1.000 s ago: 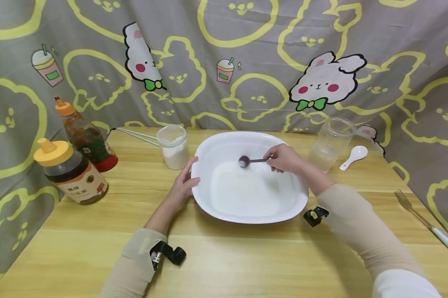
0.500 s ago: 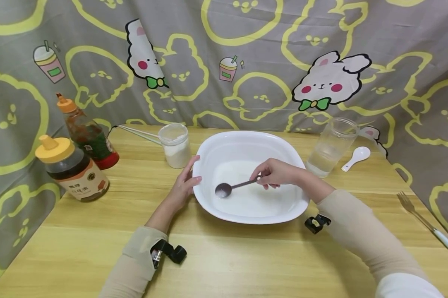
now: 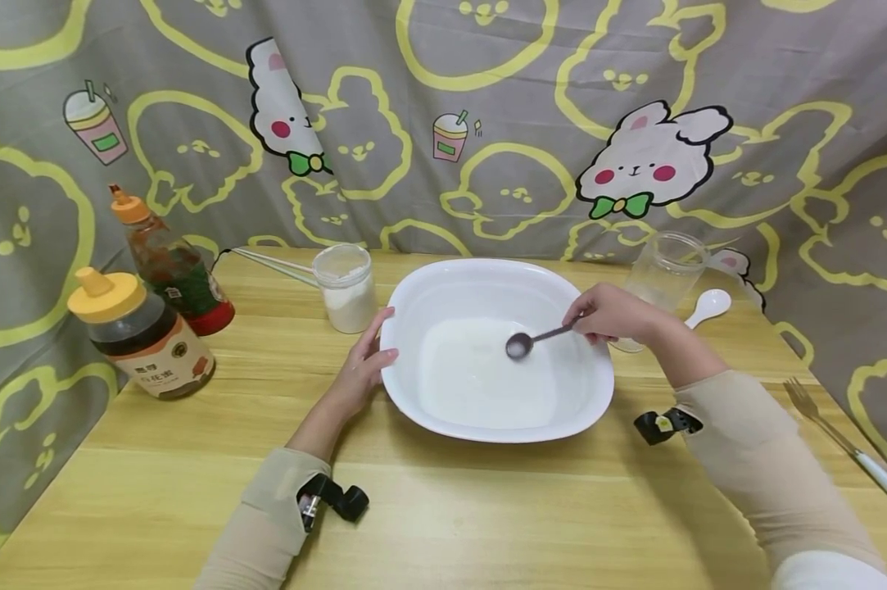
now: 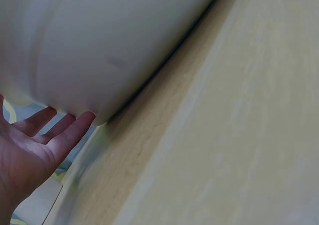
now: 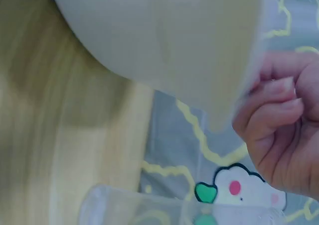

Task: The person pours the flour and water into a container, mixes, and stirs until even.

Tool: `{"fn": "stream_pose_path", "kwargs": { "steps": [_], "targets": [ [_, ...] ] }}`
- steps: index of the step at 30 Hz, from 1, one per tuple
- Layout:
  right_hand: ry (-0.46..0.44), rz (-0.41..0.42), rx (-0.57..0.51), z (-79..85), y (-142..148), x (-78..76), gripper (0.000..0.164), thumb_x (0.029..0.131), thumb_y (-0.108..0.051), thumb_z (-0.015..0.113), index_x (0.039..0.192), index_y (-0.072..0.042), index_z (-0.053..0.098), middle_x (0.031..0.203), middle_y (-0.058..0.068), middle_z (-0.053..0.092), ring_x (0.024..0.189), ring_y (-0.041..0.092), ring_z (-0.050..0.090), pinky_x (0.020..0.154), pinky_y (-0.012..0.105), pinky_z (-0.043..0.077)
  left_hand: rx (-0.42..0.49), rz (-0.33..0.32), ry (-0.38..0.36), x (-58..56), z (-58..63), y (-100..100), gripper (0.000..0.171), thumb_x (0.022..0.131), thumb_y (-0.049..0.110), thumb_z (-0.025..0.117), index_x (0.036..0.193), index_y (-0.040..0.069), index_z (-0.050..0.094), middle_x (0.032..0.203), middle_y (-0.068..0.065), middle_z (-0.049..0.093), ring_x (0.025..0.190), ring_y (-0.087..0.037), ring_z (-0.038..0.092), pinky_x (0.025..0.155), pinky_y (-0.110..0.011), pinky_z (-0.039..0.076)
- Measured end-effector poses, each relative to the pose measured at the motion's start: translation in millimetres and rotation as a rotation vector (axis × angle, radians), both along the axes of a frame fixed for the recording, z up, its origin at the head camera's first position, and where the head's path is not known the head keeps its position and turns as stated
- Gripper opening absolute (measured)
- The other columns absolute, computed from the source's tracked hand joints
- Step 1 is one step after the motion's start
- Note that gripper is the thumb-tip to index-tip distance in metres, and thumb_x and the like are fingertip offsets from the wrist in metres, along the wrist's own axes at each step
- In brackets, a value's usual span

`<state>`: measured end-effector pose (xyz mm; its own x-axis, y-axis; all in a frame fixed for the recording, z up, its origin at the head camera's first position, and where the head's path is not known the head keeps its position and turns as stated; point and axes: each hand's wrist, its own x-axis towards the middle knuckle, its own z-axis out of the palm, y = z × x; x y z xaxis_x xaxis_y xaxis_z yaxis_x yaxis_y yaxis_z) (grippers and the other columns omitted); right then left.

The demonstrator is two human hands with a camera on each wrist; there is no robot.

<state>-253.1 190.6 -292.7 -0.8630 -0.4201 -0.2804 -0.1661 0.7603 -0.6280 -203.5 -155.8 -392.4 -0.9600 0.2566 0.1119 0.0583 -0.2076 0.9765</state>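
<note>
A white oval basin (image 3: pixel 428 414) stands on the wooden table with whitish contents at its bottom; whether liquid or powder is hard to tell. My left hand (image 3: pixel 356 373) holds its left side, thumb over the rim and other fingers against the outer wall. The left wrist view has these fingers (image 4: pixel 70 133) touching the basin's underside. My right hand (image 3: pixel 608 314) pinches the handle of a dark measuring spoon (image 3: pixel 518 346), whose bowl is inside the basin with something white in it. In the right wrist view, the basin wall (image 5: pixel 164 41) hides the spoon from sight.
Left of the basin stand a jar of white powder (image 3: pixel 347 299), a yellow-capped honey bottle (image 3: pixel 156 352) and a red sauce bottle (image 3: pixel 185 283). A clear glass jar (image 3: pixel 667 266), white spoon (image 3: pixel 711 306) and fork (image 3: pixel 830 430) are at right. A patterned curtain (image 3: pixel 487 197) hangs behind.
The spoon swept from the back of the basin to its front left, then back right. My right hand followed, ending over the right rim. My left hand stayed in place.
</note>
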Motion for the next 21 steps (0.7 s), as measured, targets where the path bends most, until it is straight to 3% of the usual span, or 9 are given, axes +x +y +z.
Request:
{"fn": "stream_pose_path", "kwargs": {
  "steps": [2,5,9,12,17,21],
  "targets": [
    [0.021,-0.041,-0.022,-6.6,-8,-3.9,0.02,0.08,-0.003,0.05,0.096,0.002,0.061,0.054,0.006,0.052,0.043,0.013,0.038,0.039,0.024,0.034,-0.002,0.0,0.001,0.0,0.3,0,0.062,0.08,0.01,0.047,0.136,0.02,0.023,0.126,-0.021,0.032,0.104,-0.043,0.039,0.067,-0.04,0.05],
    [0.063,-0.03,-0.063,-18.9,-24,-8.4,0.02,0.081,-0.003,0.05,0.098,0.001,0.06,0.055,0.007,0.053,0.043,0.013,0.041,0.04,0.024,0.036,-0.005,0.002,0.002,-0.3,0.1,0,0.062,0.08,0.01,0.047,0.136,0.02,0.023,0.125,-0.022,0.033,0.103,-0.042,0.039,0.066,-0.039,0.05],
    [0.084,0.065,-0.105,-31.5,-45,-7.2,0.02,0.082,-0.003,0.051,0.1,0.0,0.06,0.057,0.011,0.055,0.043,0.013,0.043,0.04,0.024,0.038,0.003,0.007,0.011,-0.7,-1.2,0,0.063,0.079,0.01,0.047,0.136,0.019,0.023,0.125,-0.024,0.032,0.103,-0.043,0.039,0.066,-0.038,0.051],
    [0.022,0.161,-0.134,-35.3,-53,-1.1,0.019,0.083,-0.004,0.052,0.1,-0.001,0.061,0.058,0.012,0.056,0.042,0.013,0.042,0.038,0.024,0.037,0.003,0.007,0.019,-0.6,-1.3,0,0.063,0.079,0.01,0.047,0.136,0.018,0.022,0.125,-0.027,0.031,0.102,-0.044,0.039,0.067,-0.041,0.05],
    [-0.111,0.341,-0.134,-25.6,-43,11.4,0.017,0.082,-0.002,0.052,0.093,-0.003,0.064,0.054,0.008,0.053,0.04,0.011,0.039,0.037,0.021,0.034,-0.008,0.004,0.012,-0.7,-0.9,0,0.062,0.079,0.01,0.047,0.136,0.019,0.023,0.124,-0.027,0.032,0.102,-0.043,0.039,0.07,-0.047,0.047],
    [-0.142,0.376,-0.049,-7.4,-21,18.3,0.018,0.077,0.003,0.052,0.087,-0.004,0.065,0.05,0.005,0.05,0.039,0.01,0.038,0.036,0.018,0.031,-0.012,0.004,0.003,0.0,0.2,0,0.062,0.079,0.011,0.047,0.136,0.02,0.023,0.124,-0.024,0.033,0.103,-0.042,0.04,0.07,-0.046,0.048]
  ]
}}
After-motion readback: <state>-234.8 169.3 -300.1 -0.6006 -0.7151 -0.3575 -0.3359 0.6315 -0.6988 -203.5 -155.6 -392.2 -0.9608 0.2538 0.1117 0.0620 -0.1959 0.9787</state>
